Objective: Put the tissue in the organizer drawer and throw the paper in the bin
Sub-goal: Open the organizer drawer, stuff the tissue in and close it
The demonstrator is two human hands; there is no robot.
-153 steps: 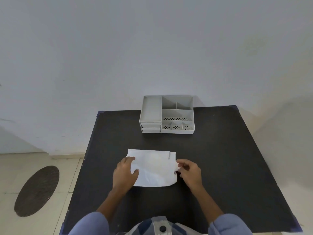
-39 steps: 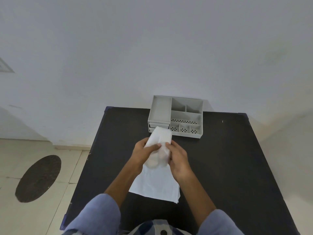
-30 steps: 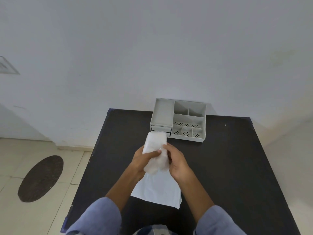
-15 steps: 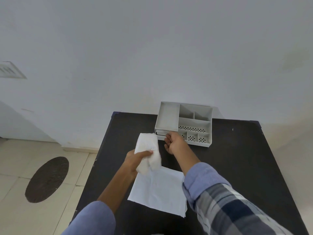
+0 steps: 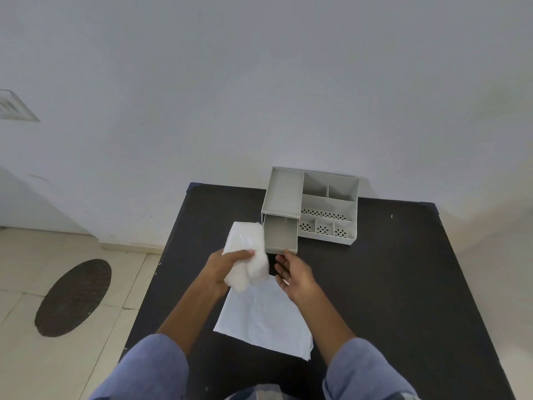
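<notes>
1. Far left of frame: tiled floor (image 5: 57, 365) with a dark oval patch (image 5: 73, 297) at lower left. A vent grille (image 5: 14, 106) is cut off by the left edge, upper left, on the white wall (image 5: 259, 82).
2. Centre to right: black table (image 5: 403, 284), its far edge against the wall.
3. Lower centre-left: left hand (image 5: 227, 268) raised above the table, fingers clamped around the tissue (image 5: 248, 255). The tissue is a soft white bundle; its top sits just left of the drawer, touching or nearly touching the drawer's left wall. Cannot tell which.
4. Lower centre: paper (image 5: 265, 316), a white sheet, lies flat on the table under and between the two forearms. Neither hand grips it.
5. Centre: drawer (image 5: 281, 233) of the organizer (image 5: 328, 206) is pulled out toward the camera. The visible interior looks bare and grey. A second drawer front below it is mostly hidden.
6. Just right of centre: right hand (image 5: 294, 275) held open, palm turned leftward and up, fingers spread. Its fingertips touch or sit just under the drawer's front right corner. It holds nothing.
7. Upper centre-right: the organizer stands at the table's far edge, with a flat tray on the left and open compartments on the right, some with perforated floors.
8. Bottom edge: blue sleeves (image 5: 150, 370) on both arms.
</notes>
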